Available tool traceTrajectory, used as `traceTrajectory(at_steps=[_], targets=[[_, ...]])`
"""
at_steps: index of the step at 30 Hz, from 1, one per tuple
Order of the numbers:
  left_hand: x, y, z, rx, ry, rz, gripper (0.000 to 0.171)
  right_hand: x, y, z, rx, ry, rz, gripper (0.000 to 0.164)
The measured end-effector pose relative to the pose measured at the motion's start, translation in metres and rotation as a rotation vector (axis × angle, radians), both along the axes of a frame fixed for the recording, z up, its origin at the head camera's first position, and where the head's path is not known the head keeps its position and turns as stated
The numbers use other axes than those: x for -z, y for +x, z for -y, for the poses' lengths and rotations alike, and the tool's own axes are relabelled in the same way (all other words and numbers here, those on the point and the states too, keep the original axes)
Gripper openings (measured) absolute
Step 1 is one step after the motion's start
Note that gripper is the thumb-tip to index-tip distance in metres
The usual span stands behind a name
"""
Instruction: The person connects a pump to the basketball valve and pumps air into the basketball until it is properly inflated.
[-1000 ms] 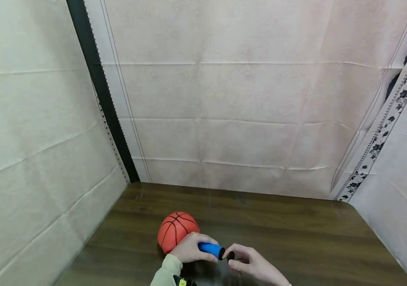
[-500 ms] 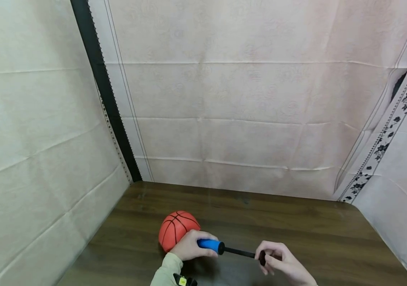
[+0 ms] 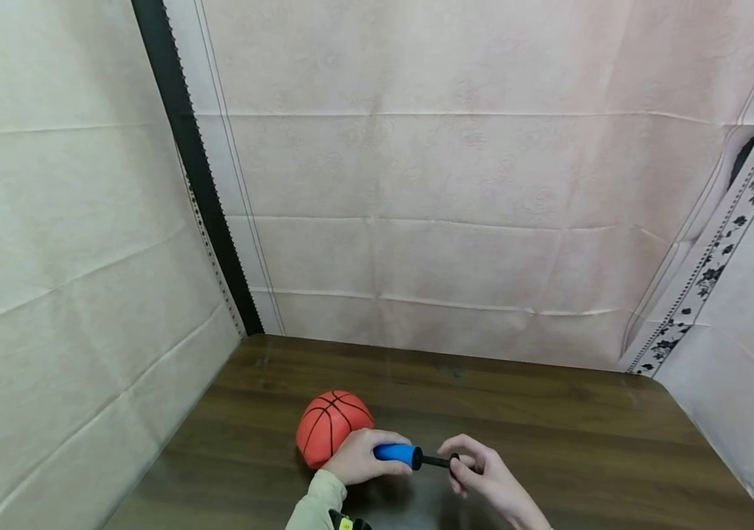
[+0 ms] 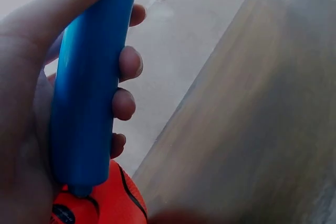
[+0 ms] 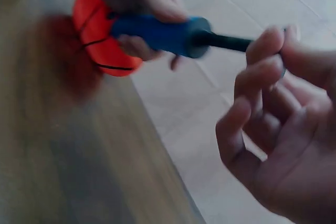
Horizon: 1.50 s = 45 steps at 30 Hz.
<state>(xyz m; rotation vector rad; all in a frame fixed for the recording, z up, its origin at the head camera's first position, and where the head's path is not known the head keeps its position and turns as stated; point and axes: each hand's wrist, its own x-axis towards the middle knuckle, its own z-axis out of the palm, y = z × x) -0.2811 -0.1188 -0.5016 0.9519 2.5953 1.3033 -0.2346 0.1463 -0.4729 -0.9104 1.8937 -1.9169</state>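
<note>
A small orange-red basketball [image 3: 330, 427] sits on the table. My left hand [image 3: 357, 458] grips the blue barrel of a hand pump [image 4: 89, 87], its fingers wrapped round it. In the left wrist view the barrel's lower tip meets the ball [image 4: 123, 198]; how it enters is partly hidden. To the right, my right hand [image 3: 486, 478] pinches the black end of the pump's rod between thumb and fingers. The black rod [image 5: 228, 42] stands partly drawn out of the barrel, as the right wrist view shows.
The brown wood-grain table [image 3: 549, 442] runs back to pale fabric walls. A cream cloth [image 3: 417, 184] hangs behind, with a black strip [image 3: 191, 162] at the left corner and a flower-patterned border [image 3: 708, 272] at the right.
My right hand first drew the rod far out to the right, then came back left, so less of the rod shows now. The left hand and ball have hardly moved.
</note>
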Motion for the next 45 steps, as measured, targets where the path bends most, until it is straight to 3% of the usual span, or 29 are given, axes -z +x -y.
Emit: traceTrajectory(at_steps=[4,9,15,19,26,32,39,45], targets=[[0.001,-0.001,-0.005,0.014,-0.031,-0.047,0.033,0.005,0.000,0.012,0.052,0.092,0.048,0.032],[0.005,-0.002,-0.008,0.031,-0.064,-0.097,0.033,0.009,0.000,0.016,0.050,0.135,0.080,0.033],[0.004,-0.001,-0.001,0.064,-0.024,-0.073,0.035,0.007,-0.001,0.011,0.011,0.159,0.135,0.039],[0.001,-0.002,0.004,0.086,0.027,-0.024,0.035,0.002,0.001,0.005,-0.021,0.135,0.126,0.038],[-0.001,-0.001,0.010,0.076,0.094,0.004,0.034,-0.016,0.007,-0.024,-0.048,0.102,0.151,0.015],[0.000,-0.002,0.010,0.062,0.111,0.037,0.033,-0.021,0.011,-0.040,-0.097,0.012,0.107,0.024],[0.001,-0.001,0.008,0.029,0.094,0.059,0.032,-0.012,0.006,-0.028,-0.103,-0.064,-0.004,0.019],[0.002,-0.002,0.002,-0.008,0.046,0.027,0.035,-0.005,0.002,-0.006,-0.089,-0.039,0.028,0.027]])
